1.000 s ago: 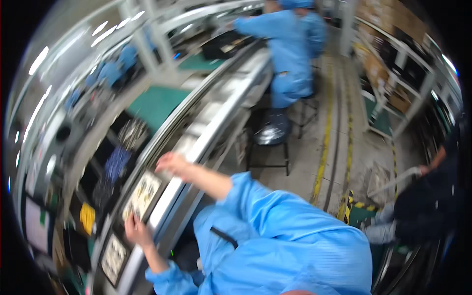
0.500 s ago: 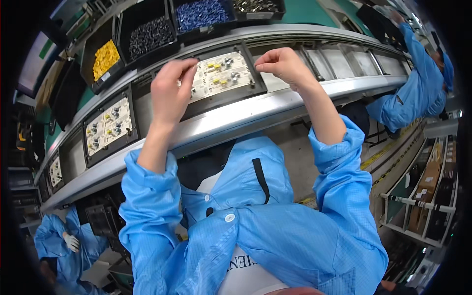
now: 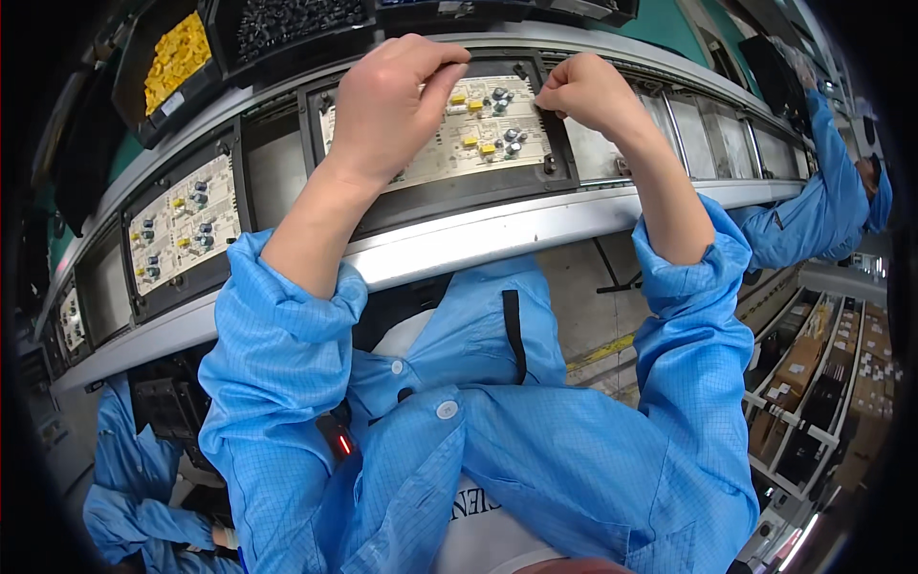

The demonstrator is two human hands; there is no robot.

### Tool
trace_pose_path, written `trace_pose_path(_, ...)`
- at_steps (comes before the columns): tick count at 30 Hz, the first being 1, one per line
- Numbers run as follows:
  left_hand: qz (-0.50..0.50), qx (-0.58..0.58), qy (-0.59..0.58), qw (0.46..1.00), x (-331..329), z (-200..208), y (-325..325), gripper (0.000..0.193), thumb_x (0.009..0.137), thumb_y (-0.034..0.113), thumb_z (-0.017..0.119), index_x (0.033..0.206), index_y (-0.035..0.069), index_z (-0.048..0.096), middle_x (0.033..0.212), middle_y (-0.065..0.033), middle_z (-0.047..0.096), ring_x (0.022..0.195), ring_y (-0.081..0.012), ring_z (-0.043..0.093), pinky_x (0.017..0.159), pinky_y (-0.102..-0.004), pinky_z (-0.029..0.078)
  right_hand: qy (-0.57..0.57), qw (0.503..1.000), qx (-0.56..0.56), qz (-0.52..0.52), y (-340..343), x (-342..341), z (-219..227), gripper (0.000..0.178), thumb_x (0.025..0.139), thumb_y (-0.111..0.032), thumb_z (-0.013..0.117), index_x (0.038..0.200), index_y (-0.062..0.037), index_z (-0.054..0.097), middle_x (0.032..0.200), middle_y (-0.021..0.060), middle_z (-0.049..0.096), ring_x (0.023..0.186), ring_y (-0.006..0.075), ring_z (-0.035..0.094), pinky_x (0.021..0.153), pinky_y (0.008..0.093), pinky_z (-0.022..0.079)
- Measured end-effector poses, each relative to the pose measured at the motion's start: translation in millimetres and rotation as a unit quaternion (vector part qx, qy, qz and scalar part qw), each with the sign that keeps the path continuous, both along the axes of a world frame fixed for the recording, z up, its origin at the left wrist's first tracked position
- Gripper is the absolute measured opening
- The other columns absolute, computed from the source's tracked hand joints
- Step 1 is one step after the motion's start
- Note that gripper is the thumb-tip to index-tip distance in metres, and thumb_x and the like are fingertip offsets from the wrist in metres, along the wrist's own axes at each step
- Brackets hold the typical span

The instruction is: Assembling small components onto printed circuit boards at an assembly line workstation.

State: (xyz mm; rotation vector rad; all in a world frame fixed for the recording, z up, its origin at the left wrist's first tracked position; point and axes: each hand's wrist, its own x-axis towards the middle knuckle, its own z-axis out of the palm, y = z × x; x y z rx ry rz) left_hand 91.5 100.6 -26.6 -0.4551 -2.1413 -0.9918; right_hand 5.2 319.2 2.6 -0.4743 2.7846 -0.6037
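Observation:
A pale circuit board lies in a black carrier frame on the conveyor in front of me. Yellow blocks and dark round capacitors stand up from its right part. My left hand is over the board's left and middle part and hides some of it. Its thumb and forefinger come together above the board's far side; whatever they pinch is too small to make out. At the board's right edge, my right hand has its fingers pinched close to the carrier's side. What may be between those fingertips is hidden.
Beyond the conveyor stand black bins with yellow parts and black parts. A second populated board sits in its carrier to the left. The metal rail runs along my side. Co-workers in blue are at far right and lower left.
The whole view has shifted, with the bins now higher up. My left hand has moved right, further over the board. The right hand stays by the board's right edge, its fingers more curled.

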Motion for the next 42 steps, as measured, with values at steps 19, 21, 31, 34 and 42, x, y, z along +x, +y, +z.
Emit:
trace_pose_path(19,-0.003,-0.061,0.026,0.998,6.9,-5.3,-8.1,0.011,0.084,0.008,0.067,0.095,0.005,0.070,0.084,-0.0077,0.067,0.076,-0.0243,0.065,0.065,-0.0317,0.051,0.059,0.992,0.113,0.004,-11.9,-5.7,1.1,0.024,0.067,-0.017,0.066,0.078,0.0045,0.068,0.063,0.0163,0.062,0.061,0.0247,0.060,0.062,0.0356,0.048)
trace_pose_path(21,-0.006,-0.062,0.024,0.998,6.9,-5.8,-8.9,0.011,0.084,0.008,0.067,0.095,0.005,0.070,0.084,-0.0078,0.067,0.075,-0.0242,0.064,0.065,-0.0316,0.051,0.056,0.991,0.119,0.009,-12.2,-6.1,1.9,0.024,0.067,-0.017,0.066,0.078,0.0046,0.068,0.063,0.0162,0.062,0.061,0.0247,0.060,0.062,0.0358,0.047)
trace_pose_path(31,-0.011,-0.061,0.019,0.998,11.1,-4.7,-13.9,0.011,0.084,0.007,0.068,0.094,0.005,0.071,0.083,-0.0078,0.067,0.072,-0.0224,0.063,0.062,-0.0306,0.050,0.084,0.981,0.150,0.085,-15.1,-7.0,7.1,0.029,0.074,-0.025,0.068,0.076,0.0039,0.068,0.062,0.0148,0.060,0.059,0.0235,0.058,0.060,0.0352,0.046)
trace_pose_path(34,-0.013,-0.054,0.014,0.998,11.2,-0.7,-15.4,0.011,0.084,0.007,0.068,0.095,0.004,0.071,0.083,-0.0076,0.067,0.072,-0.0212,0.064,0.061,-0.0290,0.050,0.014,0.998,0.046,0.042,5.1,-17.6,22.2,0.047,0.088,-0.044,0.063,0.073,-0.0003,0.069,0.060,0.0052,0.060,0.055,0.0110,0.051,0.053,0.0276,0.039)
trace_pose_path(42,-0.043,0.094,-0.129,0.986,18.9,21.8,-32.7,0.014,0.085,0.010,0.071,0.097,0.003,0.072,0.081,-0.0025,0.068,0.072,-0.0095,0.062,0.064,-0.0224,0.049,-0.023,0.999,-0.009,0.045,21.9,-23.8,-17.1,0.073,0.095,-0.063,0.043,0.085,0.0043,0.071,0.065,0.0085,0.065,0.060,0.0139,0.056,0.063,0.0287,0.045)
